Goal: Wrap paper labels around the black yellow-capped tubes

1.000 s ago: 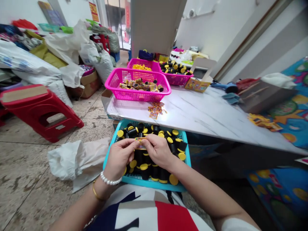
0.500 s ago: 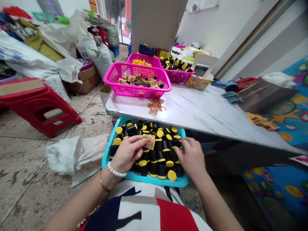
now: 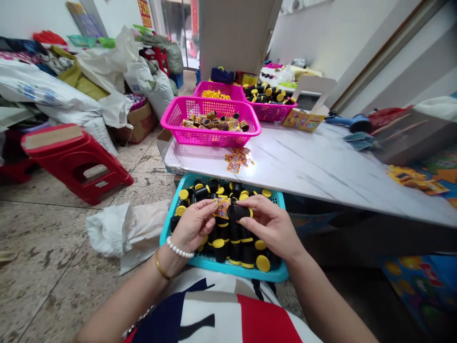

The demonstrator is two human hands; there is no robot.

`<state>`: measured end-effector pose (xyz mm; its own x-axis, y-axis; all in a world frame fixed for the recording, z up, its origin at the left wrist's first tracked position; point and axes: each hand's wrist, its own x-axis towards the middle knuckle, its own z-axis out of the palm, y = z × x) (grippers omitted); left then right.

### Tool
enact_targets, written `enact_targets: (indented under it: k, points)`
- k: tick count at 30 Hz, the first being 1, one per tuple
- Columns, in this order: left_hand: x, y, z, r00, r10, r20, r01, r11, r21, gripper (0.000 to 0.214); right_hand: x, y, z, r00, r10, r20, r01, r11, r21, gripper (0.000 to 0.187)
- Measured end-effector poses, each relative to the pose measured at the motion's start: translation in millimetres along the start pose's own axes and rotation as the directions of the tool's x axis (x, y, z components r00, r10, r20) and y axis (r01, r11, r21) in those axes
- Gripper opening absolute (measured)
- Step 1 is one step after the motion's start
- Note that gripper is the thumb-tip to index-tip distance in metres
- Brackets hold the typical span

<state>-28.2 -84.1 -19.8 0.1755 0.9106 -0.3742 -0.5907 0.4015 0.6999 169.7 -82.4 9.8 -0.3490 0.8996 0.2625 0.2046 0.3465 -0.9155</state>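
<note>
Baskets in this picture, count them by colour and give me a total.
Pink baskets: 2, the near one and the far one on the table.
Blue basket: 1, under both hands.
Total: 3

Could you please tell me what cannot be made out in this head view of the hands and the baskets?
- Sticker print: too small to read, partly covered by the left hand.
- Black tube: its far end is hidden by the right hand.
- Blue basket floor: hidden under tubes and hands.
- Pink basket contents: too small to identify.
- Far wall sign: cut off by the top edge.
</note>
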Motion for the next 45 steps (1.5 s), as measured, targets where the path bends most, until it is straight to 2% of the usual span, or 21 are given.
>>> enact_targets:
  k: [5,10,15,20,26,29,33,38,41,43,45]
  points:
    - [-2.8,1.4,1.9,0.994,-0.049,0.096,0.054,0.997,-0.047,0.024,6.6,4.1,0.2,0.997,0.069,0.018,-0.067,0.993,-0.095,0.032]
    - [-1.7,-3.0,-0.7,0.997,0.000,0.073,0.000,1.000,0.010,0.026,9.9,-3.1,0.6,0.994,0.065,0.092,-0.046,0.980,-0.195,0.038]
    - [-0.3,-4.5,-4.9,0.998,0.033,0.063,-0.034,0.999,0.022,0.025,13.4,-8.7,6.5,0.995,0.018,0.101,0.020,0.933,-0.358,0.033]
    - [0.6,-3.6,-7.0,0.998,-0.004,0.066,0.005,1.000,-0.017,0.026,13.7,-10.3,9.4,0.996,-0.028,0.087,0.062,0.909,-0.413,0.027]
    - [-4.3,-0.1,-2.2,0.989,-0.116,0.095,0.125,0.988,-0.094,0.024,15.0,-11.9,2.6,0.983,0.007,0.181,0.068,0.913,-0.403,0.047]
    - [-6.0,0.7,-0.2,0.985,-0.132,0.110,0.146,0.981,-0.125,0.025,18.0,-13.3,-0.7,0.977,-0.009,0.214,0.105,0.893,-0.438,0.052]
    - [-7.1,0.0,-2.3,0.996,-0.063,0.069,0.066,0.997,-0.035,0.025,19.6,-13.9,0.9,0.974,-0.038,0.223,0.140,0.876,-0.462,0.051]
    - [-12.8,-0.1,-9.9,0.998,0.058,0.028,-0.062,0.975,0.213,0.030,15.8,-12.2,7.2,0.992,-0.096,0.087,0.123,0.902,-0.413,0.033]
    - [-17.0,3.4,-10.3,0.987,0.159,-0.014,-0.148,0.946,0.287,0.031,13.6,-11.0,9.2,0.991,-0.111,0.078,0.132,0.924,-0.358,0.028]
    - [-19.0,7.0,-7.6,0.974,0.223,0.023,-0.218,0.919,0.329,0.037,13.0,-10.0,10.8,0.989,-0.124,0.085,0.145,0.933,-0.328,0.027]
    - [-19.8,10.5,-3.6,0.969,0.222,0.110,-0.247,0.895,0.370,0.041,12.7,-8.9,12.9,0.987,-0.136,0.089,0.158,0.938,-0.309,0.027]
